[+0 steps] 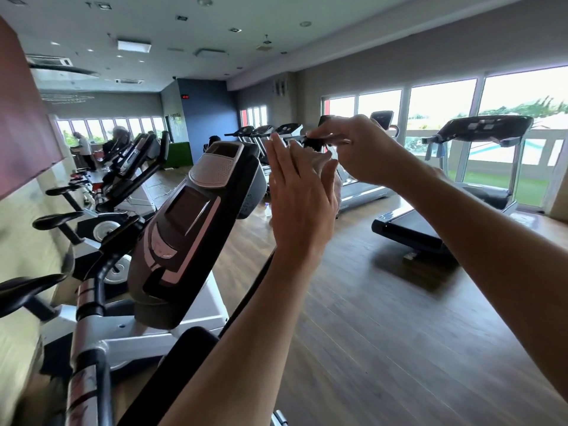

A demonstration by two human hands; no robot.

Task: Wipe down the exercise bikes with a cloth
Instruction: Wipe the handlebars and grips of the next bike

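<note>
Left hand [299, 192] raised with fingers straight and together, palm turned toward the right hand [353, 149]; the left grip is flat and holds nothing that can be seen; the right grip is curled, fingertips pinching a small dark object [313, 142] whose identity cannot be told; a pale cloth-like shape [336, 186] shows just behind the left palm, below the right grip, mostly hidden; exercise bike console [196, 216] stands just left of the left hand, tilted, apart from both hands; further bikes [123, 167] line the wall beyond it; treadmills [461, 179] stand to the right of the right grip, by the windows [442, 106]; wooden floor [368, 333] below both forearms.
</note>
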